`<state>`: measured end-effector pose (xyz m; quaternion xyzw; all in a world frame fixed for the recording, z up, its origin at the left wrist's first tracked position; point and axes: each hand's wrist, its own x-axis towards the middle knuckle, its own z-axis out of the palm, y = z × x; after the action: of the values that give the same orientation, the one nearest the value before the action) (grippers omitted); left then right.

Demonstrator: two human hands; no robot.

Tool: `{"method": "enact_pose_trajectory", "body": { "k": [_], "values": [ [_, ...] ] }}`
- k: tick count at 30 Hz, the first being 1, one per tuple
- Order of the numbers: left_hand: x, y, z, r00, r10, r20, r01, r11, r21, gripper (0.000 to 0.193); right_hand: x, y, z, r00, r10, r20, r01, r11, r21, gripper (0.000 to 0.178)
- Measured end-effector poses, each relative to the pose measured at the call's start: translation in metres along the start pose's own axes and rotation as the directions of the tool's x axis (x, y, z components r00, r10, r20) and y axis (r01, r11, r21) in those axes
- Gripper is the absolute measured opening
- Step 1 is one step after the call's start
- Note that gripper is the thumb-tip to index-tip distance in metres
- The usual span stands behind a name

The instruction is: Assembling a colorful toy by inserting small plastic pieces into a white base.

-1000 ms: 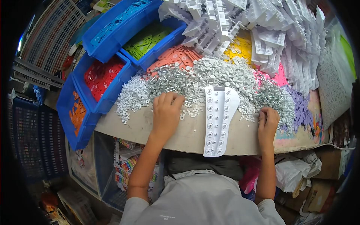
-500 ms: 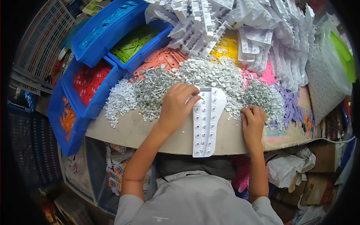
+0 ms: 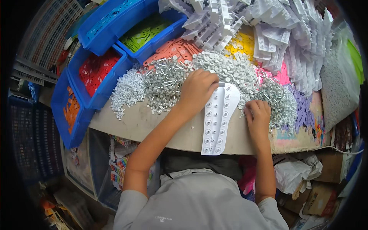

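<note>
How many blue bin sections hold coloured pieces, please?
4, at left: light-blue pieces' section farthest, green pieces' section beside it, red pieces' section nearer, orange pieces' section leftmost. More may be hidden.

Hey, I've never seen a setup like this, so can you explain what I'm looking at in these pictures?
Sure. There's no machine here: these are a person's two bare hands. Every picture comes from one wide fisheye camera worn on the head, looking down, so straight edges look bent.

On the tabletop lies a white panel with two rows of round fittings. Behind it are heaps of metal pins and white caps, with blue bins of colored pieces toward the left.

The left hand is at the panel's top end. The right hand is beside another pin heap. I can't tell whether either holds anything.
</note>
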<state>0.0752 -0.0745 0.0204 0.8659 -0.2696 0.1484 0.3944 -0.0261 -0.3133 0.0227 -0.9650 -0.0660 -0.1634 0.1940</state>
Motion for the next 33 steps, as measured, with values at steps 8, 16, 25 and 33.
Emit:
{"method": "enact_pose_trajectory", "body": {
  "k": [8,16,25,33],
  "values": [
    [0.000,0.006,-0.001,0.999,-0.025,-0.021,0.023,0.997,-0.073,0.011,-0.010,0.005,0.007,0.993,0.112,-0.023,-0.108,0.987,0.117,0.008],
    [-0.047,0.032,-0.041,0.980,-0.191,-0.062,0.168,0.948,-0.272,0.008,-0.030,-0.035,-0.020,0.982,0.151,0.113,-0.184,0.901,0.392,0.012],
    [-0.128,0.051,-0.044,0.713,-0.658,0.241,0.563,0.334,-0.756,0.012,-0.036,-0.089,-0.029,0.934,-0.084,0.347,-0.103,0.867,0.488,0.021],
    [-0.165,0.034,-0.039,0.728,-0.632,0.266,0.524,0.262,-0.810,0.014,-0.035,-0.060,-0.005,0.886,0.401,0.235,-0.462,0.707,0.536,0.014]
  ]
}}
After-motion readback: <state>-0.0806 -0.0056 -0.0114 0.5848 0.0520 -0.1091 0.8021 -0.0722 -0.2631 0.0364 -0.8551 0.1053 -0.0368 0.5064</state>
